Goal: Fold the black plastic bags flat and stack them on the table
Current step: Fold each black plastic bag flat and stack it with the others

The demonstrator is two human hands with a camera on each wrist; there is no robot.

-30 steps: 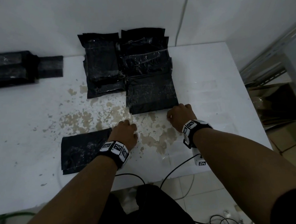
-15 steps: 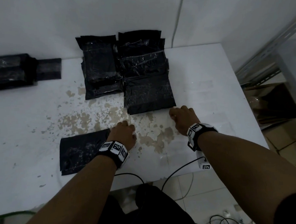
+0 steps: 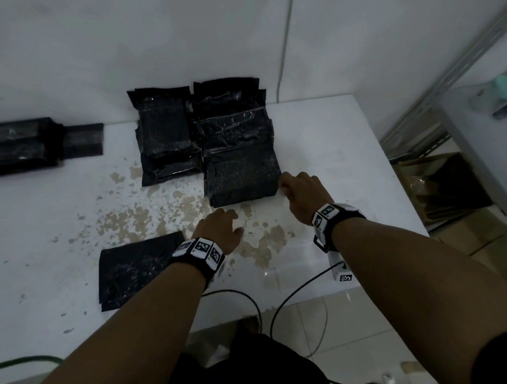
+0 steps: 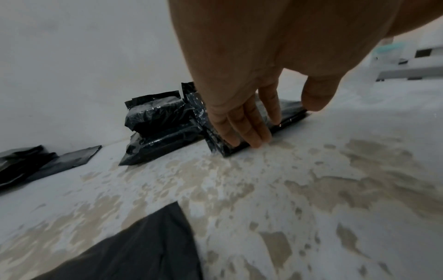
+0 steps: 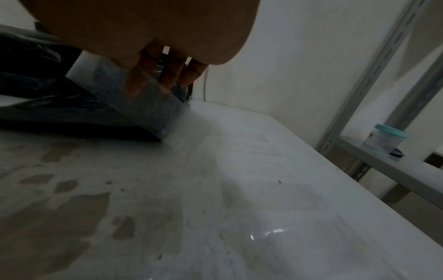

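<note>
Two stacks of folded black bags stand side by side at the back of the white table [image 3: 332, 145]: a left stack [image 3: 166, 143] and a larger right stack [image 3: 238, 163] [image 4: 290, 113] [image 5: 100, 113]. One folded black bag [image 3: 138, 270] [image 4: 134, 252] lies flat near the front edge, under my left wrist. My left hand [image 3: 230, 220] [image 4: 263, 128] reaches with straight fingers to the right stack's front edge and holds nothing. My right hand [image 3: 284, 184] [image 5: 163, 83] sets its fingers against that stack's front right corner.
Another pile of black bags [image 3: 20, 143] lies at the far left by the wall. The tabletop has worn brown patches [image 3: 135, 219]. A metal shelf [image 3: 448, 96] with a teal-lidded container [image 5: 386, 138] and a cardboard box [image 3: 442, 186] stand right. Cables [image 3: 253, 304] hang off the front edge.
My right hand slid from the right stack's front edge round to its front right corner. My left hand moved forward off the folded bag toward that stack.
</note>
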